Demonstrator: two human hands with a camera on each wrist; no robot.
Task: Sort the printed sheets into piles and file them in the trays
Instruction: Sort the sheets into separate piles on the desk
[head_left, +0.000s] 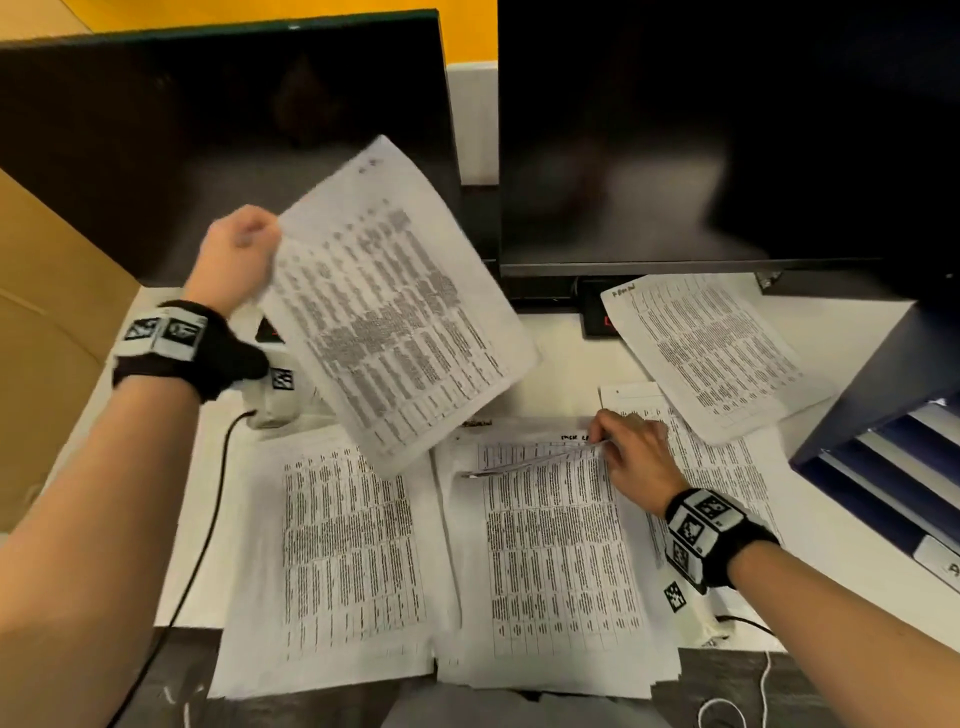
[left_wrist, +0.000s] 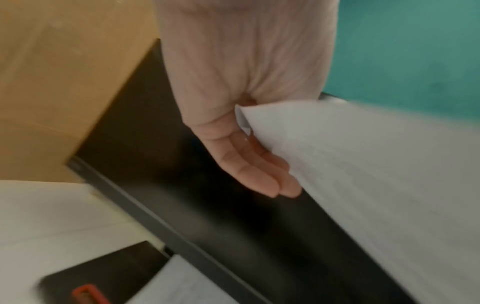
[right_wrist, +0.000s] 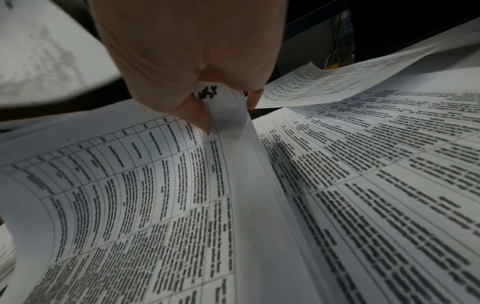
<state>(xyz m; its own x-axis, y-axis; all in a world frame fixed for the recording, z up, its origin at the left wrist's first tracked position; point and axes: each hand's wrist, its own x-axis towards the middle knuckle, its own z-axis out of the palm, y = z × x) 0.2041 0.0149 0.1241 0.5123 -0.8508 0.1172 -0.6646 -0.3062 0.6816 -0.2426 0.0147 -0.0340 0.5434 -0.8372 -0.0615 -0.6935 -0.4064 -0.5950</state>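
Left hand (head_left: 236, 254) pinches a raised sheet (head_left: 395, 306) by its edge above the left pile (head_left: 337, 551), while the right hand (head_left: 631, 452) pinches up the middle pile's (head_left: 556, 561) top corner. Sorting seems underway; next, the raised sheet likely needs its matching pile, trays (head_left: 893, 467) waiting right.

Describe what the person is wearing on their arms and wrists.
Both forearms are bare, no sleeves. Each wrist carries a black strap with white blocks printed with black-and-white square markers. A white camera unit hangs under the left wrist, trailing a black cable.
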